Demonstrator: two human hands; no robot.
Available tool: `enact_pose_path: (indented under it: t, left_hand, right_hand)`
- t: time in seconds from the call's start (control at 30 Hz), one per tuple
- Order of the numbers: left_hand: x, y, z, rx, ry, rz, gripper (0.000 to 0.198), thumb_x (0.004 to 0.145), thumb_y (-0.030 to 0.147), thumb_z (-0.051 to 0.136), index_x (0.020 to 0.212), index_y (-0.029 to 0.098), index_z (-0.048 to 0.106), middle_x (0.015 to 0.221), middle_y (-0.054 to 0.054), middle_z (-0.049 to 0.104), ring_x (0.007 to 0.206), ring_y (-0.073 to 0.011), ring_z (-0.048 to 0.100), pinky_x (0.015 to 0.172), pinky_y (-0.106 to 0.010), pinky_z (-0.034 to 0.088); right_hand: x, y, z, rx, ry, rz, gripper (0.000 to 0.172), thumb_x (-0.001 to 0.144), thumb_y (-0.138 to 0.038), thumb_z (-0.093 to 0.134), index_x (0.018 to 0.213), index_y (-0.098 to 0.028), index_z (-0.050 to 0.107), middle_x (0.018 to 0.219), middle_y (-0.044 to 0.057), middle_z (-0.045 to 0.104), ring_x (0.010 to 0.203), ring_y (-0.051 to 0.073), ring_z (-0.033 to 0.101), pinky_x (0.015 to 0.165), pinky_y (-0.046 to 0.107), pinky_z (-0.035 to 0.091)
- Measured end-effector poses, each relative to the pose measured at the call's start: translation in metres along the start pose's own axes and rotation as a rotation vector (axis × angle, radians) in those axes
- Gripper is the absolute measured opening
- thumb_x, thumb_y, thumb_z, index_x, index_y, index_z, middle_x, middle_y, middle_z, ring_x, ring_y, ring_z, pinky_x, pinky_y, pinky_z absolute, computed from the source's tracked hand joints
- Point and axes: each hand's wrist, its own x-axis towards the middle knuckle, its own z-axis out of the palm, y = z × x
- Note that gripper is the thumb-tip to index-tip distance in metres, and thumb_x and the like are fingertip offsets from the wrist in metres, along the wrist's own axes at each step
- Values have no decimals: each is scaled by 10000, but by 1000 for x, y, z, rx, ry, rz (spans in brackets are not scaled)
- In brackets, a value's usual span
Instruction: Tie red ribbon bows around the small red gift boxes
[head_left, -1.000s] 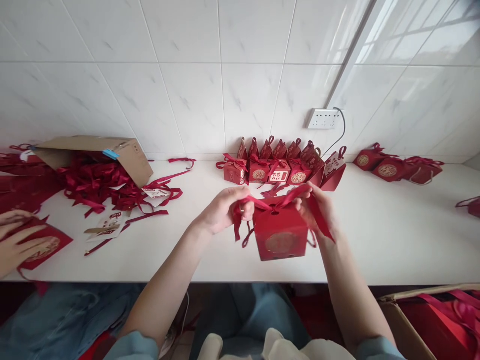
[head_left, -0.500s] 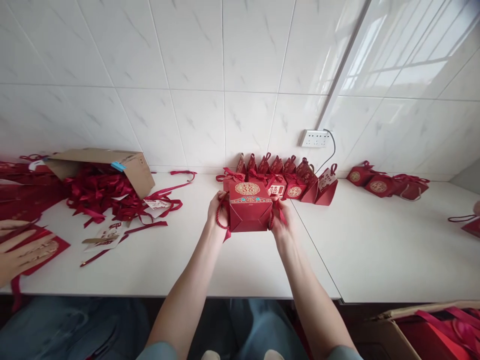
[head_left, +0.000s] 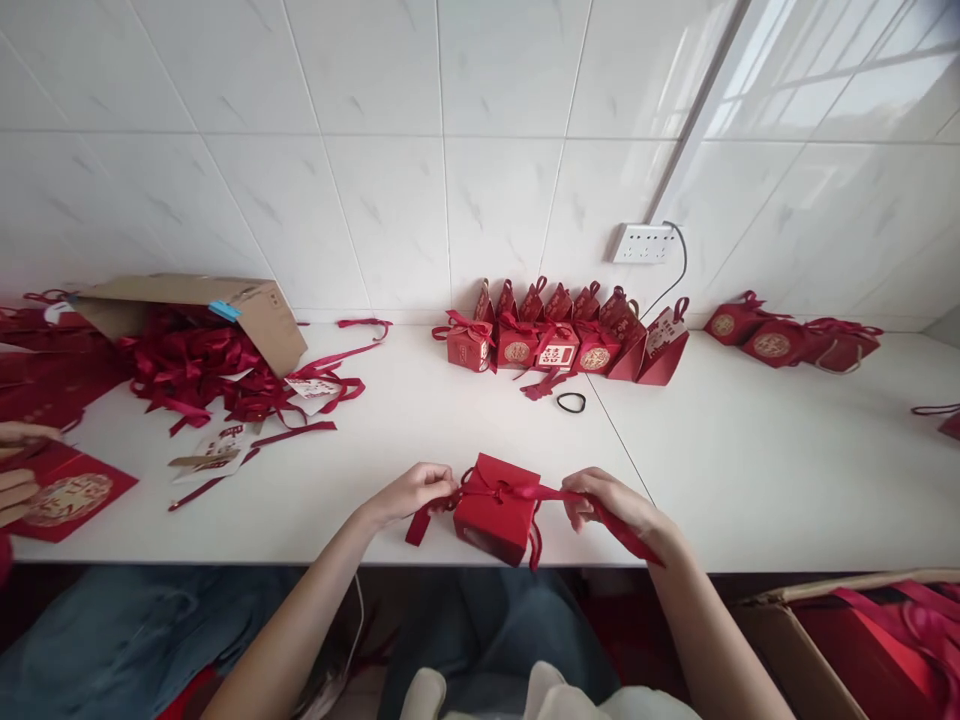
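A red gift box [head_left: 491,528] rests on the white table near its front edge, directly in front of me. A red ribbon [head_left: 551,492] crosses its top, with a twisted cord handle hanging at the box's side. On the left, my left hand [head_left: 420,490] pinches one end of the ribbon, close to the box. Out to the right, my right hand [head_left: 611,500] grips the other end, which stretches from the box and trails past the wrist.
Finished-looking red boxes [head_left: 517,345] line the wall, more boxes [head_left: 772,342] farther right. A black hair tie [head_left: 571,402] lies behind my box. A tipped cardboard box [head_left: 270,320] spills ribbons on the left. Another person's hand [head_left: 15,495] holds a flat red card [head_left: 82,490].
The box has come down from between my hands onto the table near the edge and is turned. My hands have moved apart and now hold the ribbon ends. The view has shifted downward.
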Motion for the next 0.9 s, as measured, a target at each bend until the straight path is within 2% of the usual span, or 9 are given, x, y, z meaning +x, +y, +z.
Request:
enact_pose_path:
  t: [0.07, 0.17, 0.27, 0.37, 0.47, 0.6, 0.7, 0.77, 0.9]
  left_hand:
    - [0, 2, -1, 102, -46, -52, 293, 698, 329, 708, 573, 138, 525, 502, 25, 539, 446, -77, 469, 445, -194, 316]
    - [4, 16, 4, 210, -122, -92, 289, 732, 396, 670, 648, 149, 547, 540, 29, 553, 473, -80, 474, 460, -199, 324]
    - [4, 26, 10, 383, -187, -85, 288, 724, 406, 677, 676, 153, 549, 592, 10, 579, 525, -90, 500, 493, -205, 349]
    - [-1, 25, 14, 556, -122, -60, 287, 760, 436, 617, 705, 171, 522, 621, 10, 573, 551, -101, 508, 496, -208, 358]
    - [-7, 20, 18, 642, -16, -112, 305, 779, 480, 563, 736, 182, 513, 596, 27, 552, 468, -88, 439, 431, -201, 311]
    - [-11, 21, 22, 696, -35, -134, 376, 799, 518, 520, 651, 173, 512, 576, 15, 553, 485, -90, 444, 465, -203, 331]
    - [-13, 24, 25, 681, -66, -150, 370, 809, 499, 513, 633, 174, 501, 574, 19, 542, 512, -96, 460, 504, -209, 353]
    - [-15, 24, 25, 662, -53, -120, 307, 810, 464, 522, 692, 181, 506, 615, 23, 552, 539, -105, 479, 524, -217, 367]
    - [-22, 27, 25, 739, -14, -2, 222, 813, 377, 535, 950, 205, 508, 746, 19, 583, 694, -141, 545, 653, -247, 414]
  right_hand:
    - [-3, 0, 4, -136, -12, 44, 346, 774, -386, 620, 547, -133, 555, 490, 38, 600, 482, 146, 573, 531, 266, 437]
    - [-5, -5, 18, -383, 12, 17, 425, 803, -548, 546, 638, -157, 539, 483, -1, 582, 465, 131, 549, 501, 254, 423]
    - [-15, -4, 29, -489, -8, -24, 415, 803, -545, 556, 627, -174, 499, 461, -44, 507, 436, 101, 489, 470, 228, 382]
    - [-30, 3, 34, -459, -23, -50, 378, 816, -511, 560, 666, -164, 547, 508, -41, 503, 465, 90, 469, 469, 218, 365]
    - [-36, 7, 43, -392, -27, -86, 326, 820, -469, 577, 709, -163, 591, 581, -22, 548, 503, 92, 477, 484, 219, 377]
    - [-28, 5, 61, -385, 101, -317, 238, 825, -411, 592, 784, -184, 648, 934, 63, 644, 783, 161, 601, 665, 269, 470]
    - [-16, 6, 72, -422, 122, -408, 206, 836, -382, 584, 820, -204, 686, 1154, 90, 614, 1038, 222, 579, 849, 332, 460]
    - [-7, 10, 77, -462, 150, -424, 205, 851, -374, 564, 844, -213, 691, 1054, 81, 664, 993, 220, 602, 845, 340, 463]
    - [5, 19, 80, -539, 317, -546, 194, 861, -343, 552, 788, -215, 678, 780, 44, 672, 726, 185, 612, 714, 315, 479]
